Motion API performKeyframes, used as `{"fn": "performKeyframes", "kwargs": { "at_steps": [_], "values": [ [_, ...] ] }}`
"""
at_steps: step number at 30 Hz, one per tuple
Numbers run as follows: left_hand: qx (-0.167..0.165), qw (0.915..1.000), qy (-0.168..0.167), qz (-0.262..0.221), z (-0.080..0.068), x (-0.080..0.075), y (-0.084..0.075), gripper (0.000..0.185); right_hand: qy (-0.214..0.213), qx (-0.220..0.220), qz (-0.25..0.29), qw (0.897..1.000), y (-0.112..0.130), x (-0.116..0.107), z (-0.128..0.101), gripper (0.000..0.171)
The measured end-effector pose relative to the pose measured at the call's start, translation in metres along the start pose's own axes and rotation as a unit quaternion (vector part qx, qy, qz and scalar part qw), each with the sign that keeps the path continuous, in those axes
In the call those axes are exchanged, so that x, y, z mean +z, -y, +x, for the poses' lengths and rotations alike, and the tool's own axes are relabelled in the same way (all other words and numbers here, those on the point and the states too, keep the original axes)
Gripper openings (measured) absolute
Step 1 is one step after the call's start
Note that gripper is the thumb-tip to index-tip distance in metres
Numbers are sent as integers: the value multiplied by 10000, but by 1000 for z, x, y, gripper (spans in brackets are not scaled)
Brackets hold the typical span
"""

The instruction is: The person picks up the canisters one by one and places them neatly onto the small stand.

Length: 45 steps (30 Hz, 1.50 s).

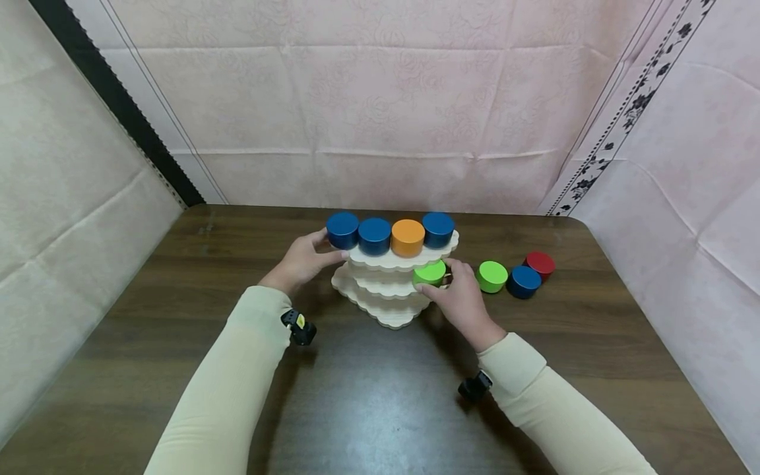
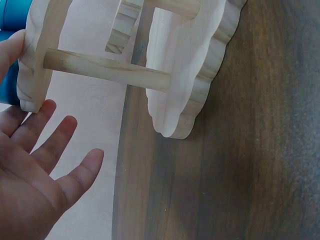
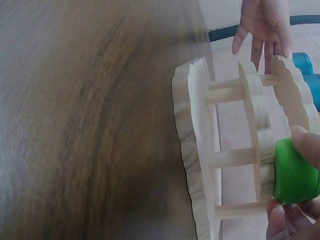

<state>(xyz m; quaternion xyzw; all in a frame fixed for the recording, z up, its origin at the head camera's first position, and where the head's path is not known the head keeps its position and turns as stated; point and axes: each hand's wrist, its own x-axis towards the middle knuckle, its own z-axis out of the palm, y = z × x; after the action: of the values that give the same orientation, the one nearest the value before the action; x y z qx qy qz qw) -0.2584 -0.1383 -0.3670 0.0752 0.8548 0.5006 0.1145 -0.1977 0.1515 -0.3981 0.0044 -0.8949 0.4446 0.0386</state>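
A three-tier pale wooden stand with scalloped edges (image 1: 394,309) stands on the table. My left hand (image 1: 303,262) holds the left end of its top tier, thumb in front and other fingers behind, beside the leftmost blue round tin (image 1: 342,231). In the left wrist view the left hand's lower fingers (image 2: 82,172) spread away from the stand. My right hand (image 1: 460,300) pinches a green round tin (image 1: 429,272) at the right end of the middle tier; in the right wrist view that green tin (image 3: 295,172) sits right at the tier's surface.
On the top tier, two more blue tins (image 1: 374,236) flank an orange tin (image 1: 408,238). Right of the stand, another green tin (image 1: 492,276), a blue tin (image 1: 524,282) and a red tin (image 1: 539,264) stand on the brown table (image 1: 356,396). Pale cloth (image 1: 380,99) hangs behind.
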Motion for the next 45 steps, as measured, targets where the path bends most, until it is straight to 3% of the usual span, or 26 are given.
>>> {"fn": "performKeyframes", "kwargs": {
  "at_steps": [28,37,45],
  "values": [
    [8,10000,-28,73,2,0,3,82,-350,312,104,9988,4,12,4,77],
    [-21,10000,-50,31,1,1,2,82,41,169,-38,9998,-1,-2,-3,82],
    [-78,9999,-64,81,1,1,1,81,115,22,-362,9993,-16,-22,-5,70]
  ]
}}
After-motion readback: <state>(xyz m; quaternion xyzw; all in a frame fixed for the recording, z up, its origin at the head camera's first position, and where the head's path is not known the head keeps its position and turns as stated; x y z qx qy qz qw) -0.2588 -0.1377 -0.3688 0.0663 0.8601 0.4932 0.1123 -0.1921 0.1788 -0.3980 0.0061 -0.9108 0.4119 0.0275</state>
